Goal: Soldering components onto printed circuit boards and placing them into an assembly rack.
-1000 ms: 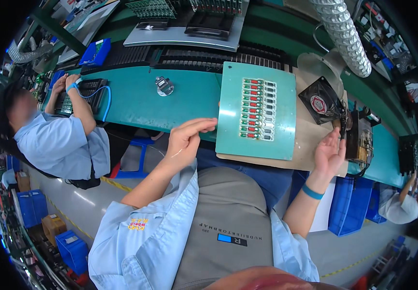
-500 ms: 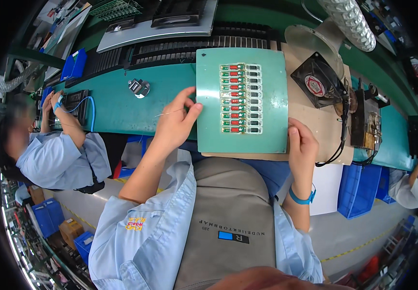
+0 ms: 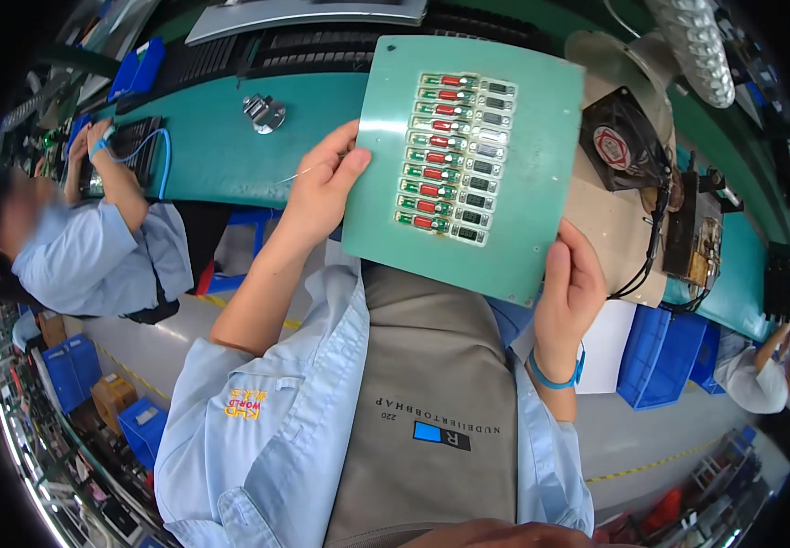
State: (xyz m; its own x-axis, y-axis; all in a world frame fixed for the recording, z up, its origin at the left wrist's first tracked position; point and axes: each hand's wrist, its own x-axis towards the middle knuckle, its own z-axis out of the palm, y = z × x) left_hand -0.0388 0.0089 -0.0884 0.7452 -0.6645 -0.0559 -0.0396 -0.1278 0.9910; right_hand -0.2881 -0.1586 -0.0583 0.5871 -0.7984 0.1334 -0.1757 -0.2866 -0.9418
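A flat green board (image 3: 541,119), tilted clockwise, is held up in front of me by its two side edges. Down its middle runs a column of small circuit boards (image 3: 431,173) with red parts, beside a column of black parts (image 3: 475,200). My left hand (image 3: 326,183) is closed on the left edge, thumb on top. From its fingers a thin wire (image 3: 292,176), like solder, sticks out to the left. My right hand (image 3: 573,288) grips the lower right edge, thumb on top and fingers partly hidden beneath.
A black fan (image 3: 621,142) stands right of the board on brown cardboard (image 3: 596,219), near cables and a metal device (image 3: 687,237). A small metal holder (image 3: 264,113) is on the green bench (image 3: 221,164). Blue bins (image 3: 659,356) stand below right. A co-worker (image 3: 94,247) sits at left.
The green board has been lifted from the cardboard and turned clockwise, its upper end swinging right. Both my hands have kept hold of its edges.
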